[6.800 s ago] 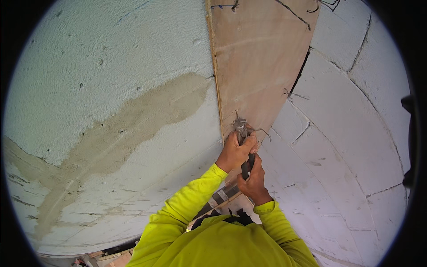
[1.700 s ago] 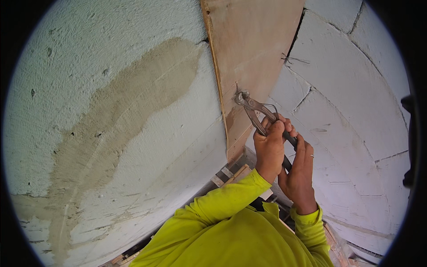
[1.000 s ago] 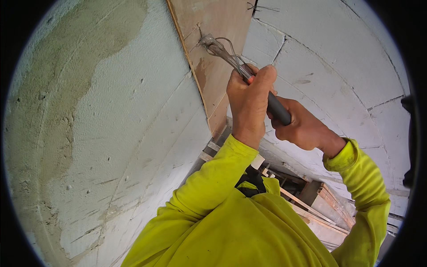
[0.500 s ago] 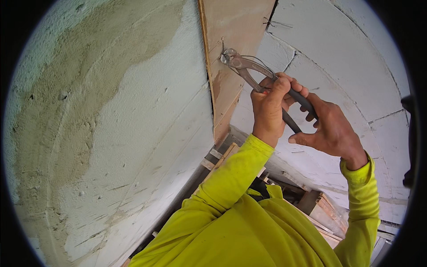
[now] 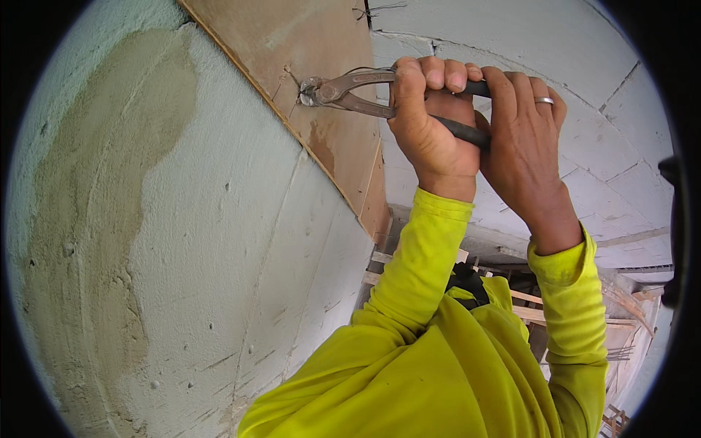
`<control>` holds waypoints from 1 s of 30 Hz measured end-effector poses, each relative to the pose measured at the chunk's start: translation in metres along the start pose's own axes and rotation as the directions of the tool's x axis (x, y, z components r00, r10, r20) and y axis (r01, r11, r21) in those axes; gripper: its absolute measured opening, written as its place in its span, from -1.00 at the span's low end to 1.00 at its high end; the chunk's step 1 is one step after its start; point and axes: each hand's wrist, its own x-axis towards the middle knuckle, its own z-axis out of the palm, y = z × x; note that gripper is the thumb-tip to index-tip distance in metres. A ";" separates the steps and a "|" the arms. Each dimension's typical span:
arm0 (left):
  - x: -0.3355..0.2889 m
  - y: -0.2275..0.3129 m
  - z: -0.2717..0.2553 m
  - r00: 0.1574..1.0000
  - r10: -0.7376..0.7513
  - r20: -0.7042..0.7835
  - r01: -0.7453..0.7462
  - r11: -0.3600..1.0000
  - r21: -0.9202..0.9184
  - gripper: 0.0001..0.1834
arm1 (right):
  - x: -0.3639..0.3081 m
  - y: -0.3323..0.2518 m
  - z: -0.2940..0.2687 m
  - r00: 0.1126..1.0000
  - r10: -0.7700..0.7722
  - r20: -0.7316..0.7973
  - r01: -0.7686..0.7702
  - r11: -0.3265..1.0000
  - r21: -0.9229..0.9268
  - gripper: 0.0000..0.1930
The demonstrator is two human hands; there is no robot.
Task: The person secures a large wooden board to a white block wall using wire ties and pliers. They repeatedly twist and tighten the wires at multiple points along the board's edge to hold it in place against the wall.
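Observation:
A pair of end-cutting pincers [image 5: 334, 90] with worn metal arms and black grips lies across the upper middle of the view. Its jaws are at a twisted tie wire [image 5: 286, 71] on the face of a plywood board [image 5: 332, 40]. My left hand [image 5: 436, 142] is closed around the handles nearer the pivot, with its fingertips over the upper one. Farther out, my right hand [image 5: 527, 139], with a ring on one finger, wraps the handle ends. Thin dark wire runs along the upper arm into my left hand. Whether the jaws bite the wire is too small to tell.
A rough grey wall [image 5: 212, 212] with a darker plaster patch fills the left side. Pale block wall [image 5: 511, 36] rises behind my hands. Another wire end [image 5: 380, 9] sticks out at the board's far edge. Timber pieces [image 5: 529, 314] lie below, beyond my sleeves.
My right hand, open beside the handles before, has closed around their ends. The handles have come closer together and swung nearly level. The whole view has shifted and turned.

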 end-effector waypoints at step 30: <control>-0.148 0.041 -0.150 0.618 -0.264 -0.741 0.776 0.051 0.629 -0.78 | -0.231 -0.009 0.027 0.419 -0.583 0.696 -0.648 -0.729 -0.220 -0.11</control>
